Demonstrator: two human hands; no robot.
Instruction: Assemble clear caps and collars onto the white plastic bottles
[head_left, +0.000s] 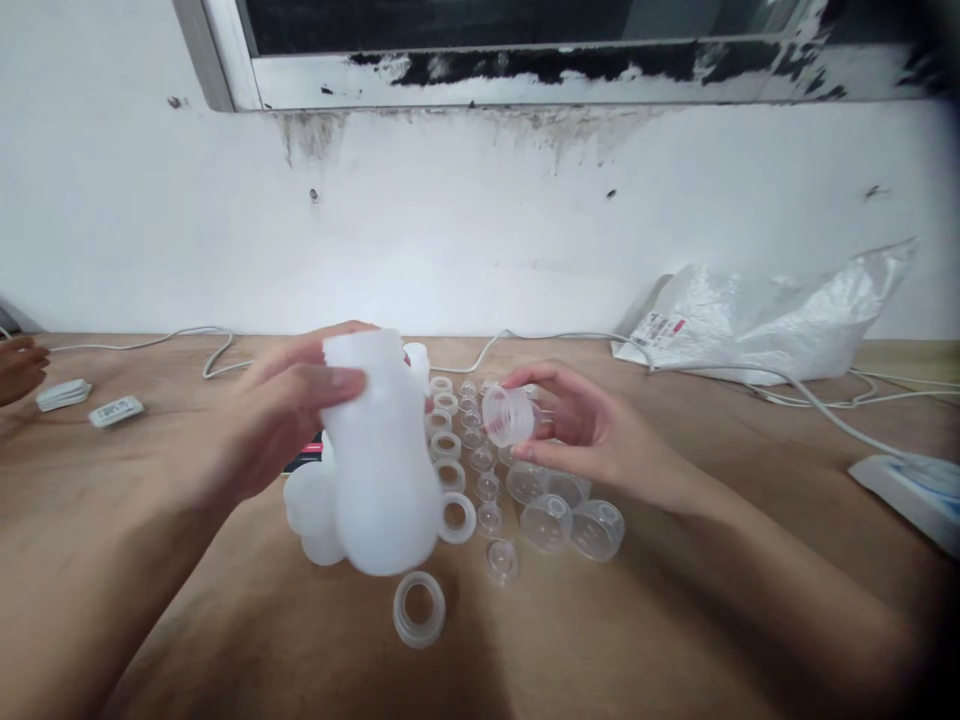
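My left hand (296, 400) is closed around a frosted white baby bottle (386, 470), held tilted above the table with its rounded base towards me. In my right hand (577, 425), thumb and fingers grip a translucent threaded bottle collar (508, 416), its threaded opening facing the bottle. Something transparent, perhaps a teat, shows behind the collar against the fingers. Bottle and collar are apart. Below them, a loose collar ring (419, 609) lies nearest me. A column of similar rings (457, 517) runs away from me, beside a row of transparent teats (502, 561).
Several transparent caps (598, 529) stand right of the teats. More white bottles (315, 510) are partly hidden behind the held one. A plastic bag (765, 310) rests against the wall, near a white cable (817, 405). Another person's hand (21, 368) is at far left, near small white packs (116, 411).
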